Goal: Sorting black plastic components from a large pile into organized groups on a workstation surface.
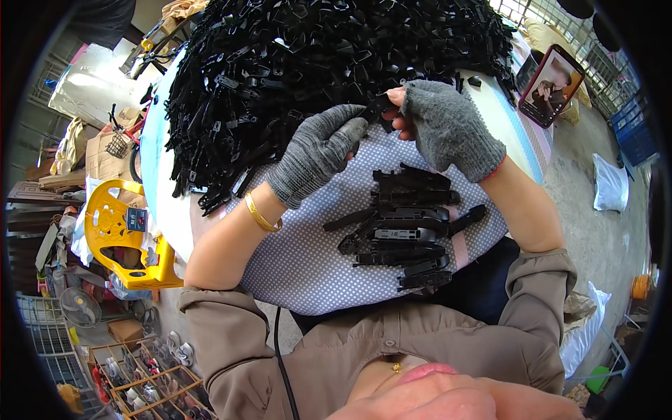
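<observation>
Both hands wear grey knitted gloves and meet above the near edge of the big heap. My left hand (318, 150) is closed, its thumb and fingers pinching a small black plastic part (376, 109). My right hand (451, 129), with bare fingertips showing from its glove, grips the same part from the other side. The part's exact kind is too small and dark to tell. Below the hands, a row of longer black plastic pieces (409, 233) lies stacked side by side on the dotted tablecloth (301, 259). Behind the hands rises a large heap of black plastic parts (280, 77).
A phone (551, 85) stands at the table's right edge. To the left is a yellow plastic chair (115, 220) with a small dark box on it. A fan (80, 308) and shoe racks (150, 381) stand lower left. A white sack (610, 183) lies on the floor at right.
</observation>
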The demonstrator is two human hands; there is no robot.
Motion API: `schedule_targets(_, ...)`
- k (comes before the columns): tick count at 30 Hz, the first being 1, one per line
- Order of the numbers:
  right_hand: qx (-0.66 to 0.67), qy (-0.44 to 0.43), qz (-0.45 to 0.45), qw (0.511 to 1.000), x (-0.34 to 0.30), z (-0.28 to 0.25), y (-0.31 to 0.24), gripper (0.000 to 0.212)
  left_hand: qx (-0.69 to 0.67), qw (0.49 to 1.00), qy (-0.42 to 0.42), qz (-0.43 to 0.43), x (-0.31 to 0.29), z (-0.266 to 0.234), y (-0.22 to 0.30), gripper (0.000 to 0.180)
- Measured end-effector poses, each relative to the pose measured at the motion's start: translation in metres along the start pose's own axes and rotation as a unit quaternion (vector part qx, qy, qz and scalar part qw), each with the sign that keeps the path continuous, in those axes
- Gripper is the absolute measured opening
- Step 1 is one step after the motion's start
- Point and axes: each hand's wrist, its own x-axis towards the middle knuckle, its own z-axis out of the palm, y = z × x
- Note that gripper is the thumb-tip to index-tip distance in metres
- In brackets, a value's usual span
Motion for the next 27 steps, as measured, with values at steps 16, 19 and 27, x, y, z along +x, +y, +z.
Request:
schedule_targets(16, -0.021, -0.109, -0.099, 0.989, 0.001, 0.006, -0.001, 0.056, 0.101, 0.983, -0.081, 0.129, -0.002, 0.014, -0.005, 0.025)
schedule_targets(19, -0.128, -0.154, -0.167, 0.966, -0.001, 0.019, 0.008, 0.054, 0.158, 0.972, -0.086, 0.153, -0.005, 0.031, 0.003, 0.024)
schedule_targets(27, -0.049, -0.133, -0.179, 0.974, -0.01, 0.025, 0.0, 0.067, 0.327, 0.924, -0.078, 0.18, -0.019, 0.031, 0.02, 0.025)
